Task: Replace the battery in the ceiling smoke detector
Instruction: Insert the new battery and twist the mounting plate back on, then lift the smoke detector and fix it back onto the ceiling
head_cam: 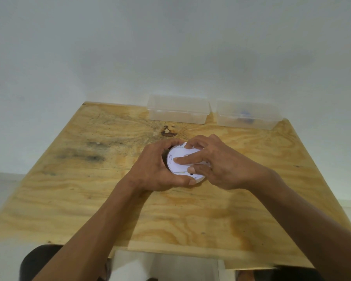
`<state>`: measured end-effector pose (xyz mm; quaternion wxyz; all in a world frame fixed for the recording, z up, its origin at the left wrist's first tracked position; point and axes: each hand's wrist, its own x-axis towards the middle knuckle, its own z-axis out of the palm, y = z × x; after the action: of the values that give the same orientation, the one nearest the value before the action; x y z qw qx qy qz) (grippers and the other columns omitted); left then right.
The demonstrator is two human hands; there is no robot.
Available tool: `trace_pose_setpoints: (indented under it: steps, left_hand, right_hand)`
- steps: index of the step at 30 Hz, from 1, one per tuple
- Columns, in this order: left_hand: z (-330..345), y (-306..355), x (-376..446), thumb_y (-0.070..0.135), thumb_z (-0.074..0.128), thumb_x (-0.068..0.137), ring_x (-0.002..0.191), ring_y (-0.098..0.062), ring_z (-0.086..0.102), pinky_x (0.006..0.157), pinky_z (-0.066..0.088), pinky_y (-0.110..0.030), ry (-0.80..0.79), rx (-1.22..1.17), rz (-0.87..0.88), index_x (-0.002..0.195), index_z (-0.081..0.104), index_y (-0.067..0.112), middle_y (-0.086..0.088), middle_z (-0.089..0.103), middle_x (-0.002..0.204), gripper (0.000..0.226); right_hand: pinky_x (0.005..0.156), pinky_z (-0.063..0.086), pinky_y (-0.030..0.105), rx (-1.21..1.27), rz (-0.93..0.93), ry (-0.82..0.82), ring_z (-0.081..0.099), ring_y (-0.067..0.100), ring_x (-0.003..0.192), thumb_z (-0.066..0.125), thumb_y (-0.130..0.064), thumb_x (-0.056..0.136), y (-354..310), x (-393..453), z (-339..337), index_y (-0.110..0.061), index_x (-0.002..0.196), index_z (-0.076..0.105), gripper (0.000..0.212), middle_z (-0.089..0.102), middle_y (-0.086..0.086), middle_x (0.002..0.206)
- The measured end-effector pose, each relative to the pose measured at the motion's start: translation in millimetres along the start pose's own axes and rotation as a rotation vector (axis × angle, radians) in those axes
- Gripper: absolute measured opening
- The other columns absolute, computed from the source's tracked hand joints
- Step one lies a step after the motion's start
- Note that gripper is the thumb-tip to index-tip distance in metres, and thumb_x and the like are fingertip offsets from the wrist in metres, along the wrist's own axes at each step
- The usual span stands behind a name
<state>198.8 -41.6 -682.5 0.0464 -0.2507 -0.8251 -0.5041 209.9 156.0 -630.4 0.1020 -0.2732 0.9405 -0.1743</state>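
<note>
A round white smoke detector [177, 153] sits tilted just above the middle of the plywood table [89, 199], its flat white face turned up towards me. My left hand [156, 171] wraps around its left and lower rim, thumb along the bottom edge. My right hand [217, 165] grips it from the right, with the fingers pressed flat across the white face. The hands hide most of the detector's body. No battery shows near the detector.
Two clear plastic boxes stand at the table's far edge against the white wall: the left box [178, 110] looks empty, the right box [249, 115] holds a small blue object [245, 116]. A dark knot [167, 131] marks the wood.
</note>
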Motion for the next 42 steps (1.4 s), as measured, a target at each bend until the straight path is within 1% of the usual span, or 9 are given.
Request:
trace_pose_setpoints:
  steps: [4,11,18,21,23,27,32,38,42]
  left_hand:
    - [1,1,-1,0.047,0.093,0.052,0.094,-0.011,0.074,0.079,0.06,-0.039,0.014,-0.001,-0.017,0.117,0.07,0.019,0.006,0.077,0.105,0.074]
    - [3,3,-2,0.055,0.09,0.048,0.095,-0.007,0.073,0.078,0.061,-0.034,0.032,0.015,-0.046,0.118,0.07,0.021,0.01,0.076,0.105,0.08]
    - [2,8,-5,0.055,0.088,0.049,0.098,0.0,0.07,0.08,0.057,-0.018,0.008,0.015,-0.049,0.119,0.069,0.023,0.014,0.075,0.108,0.08]
    - [2,10,-8,0.045,0.096,0.051,0.098,0.005,0.069,0.078,0.054,-0.011,-0.003,0.002,-0.069,0.119,0.067,0.03,0.019,0.074,0.105,0.075]
    - [-1,9,-10,0.039,0.098,0.052,0.099,0.01,0.067,0.077,0.052,-0.008,-0.018,-0.007,-0.089,0.117,0.062,0.041,0.024,0.072,0.106,0.075]
    - [-10,6,-17,0.045,0.098,0.048,0.111,0.006,0.066,0.089,0.053,-0.012,-0.067,-0.033,-0.106,0.129,0.057,0.04,0.024,0.07,0.118,0.091]
    - [-13,5,-22,0.017,0.096,0.055,0.108,0.011,0.066,0.086,0.048,-0.005,-0.075,-0.073,-0.11,0.13,0.056,0.026,0.037,0.069,0.114,0.085]
    - [-15,-1,-18,0.014,0.095,0.062,0.114,-0.006,0.069,0.09,0.051,-0.014,-0.075,-0.152,-0.143,0.132,0.062,0.013,0.006,0.075,0.122,0.077]
    - [-15,1,-16,0.015,0.088,0.072,0.113,-0.008,0.071,0.09,0.053,-0.017,-0.059,-0.166,-0.186,0.131,0.064,0.017,0.007,0.076,0.122,0.063]
  right_hand:
    - [0.101,0.037,0.035,0.03,0.065,0.11,0.036,0.016,0.116,0.06,-0.037,0.095,-3,-4,7,-0.036,0.131,0.06,0.036,0.047,-0.01,0.138]
    - [0.09,0.03,0.022,0.11,0.153,0.274,0.035,0.002,0.107,0.07,-0.04,0.087,-2,-8,17,-0.026,0.133,0.057,0.05,0.056,-0.013,0.134]
    - [0.09,0.032,0.024,0.048,0.066,0.289,0.043,0.013,0.112,0.068,-0.036,0.09,-3,-11,21,-0.019,0.122,0.069,0.036,0.058,-0.007,0.14]
    - [0.09,0.031,0.024,0.034,0.057,0.284,0.044,0.017,0.117,0.065,-0.036,0.092,-3,-12,21,-0.018,0.123,0.069,0.036,0.058,-0.004,0.141]
    - [0.093,0.032,0.024,0.019,0.057,0.279,0.041,0.017,0.123,0.062,-0.036,0.094,-4,-13,20,-0.017,0.127,0.066,0.038,0.056,-0.004,0.143]
    - [0.107,0.034,0.031,-0.017,0.065,0.271,0.025,0.018,0.132,0.049,-0.031,0.1,-5,-21,27,-0.016,0.138,0.056,0.041,0.044,-0.005,0.15]
    - [0.112,0.023,0.024,0.037,0.1,0.236,0.017,0.019,0.138,0.04,-0.026,0.103,-9,-29,30,-0.016,0.147,0.044,0.045,0.031,-0.004,0.158]
    - [0.118,0.023,0.028,0.031,0.107,0.206,0.014,0.017,0.145,0.061,-0.037,0.091,-8,-35,32,-0.019,0.15,0.037,0.067,0.027,-0.006,0.161]
    - [0.115,0.029,0.029,0.111,0.108,0.32,0.032,0.019,0.14,0.078,-0.041,0.079,-3,-31,41,-0.019,0.144,0.047,0.075,0.042,-0.001,0.153]
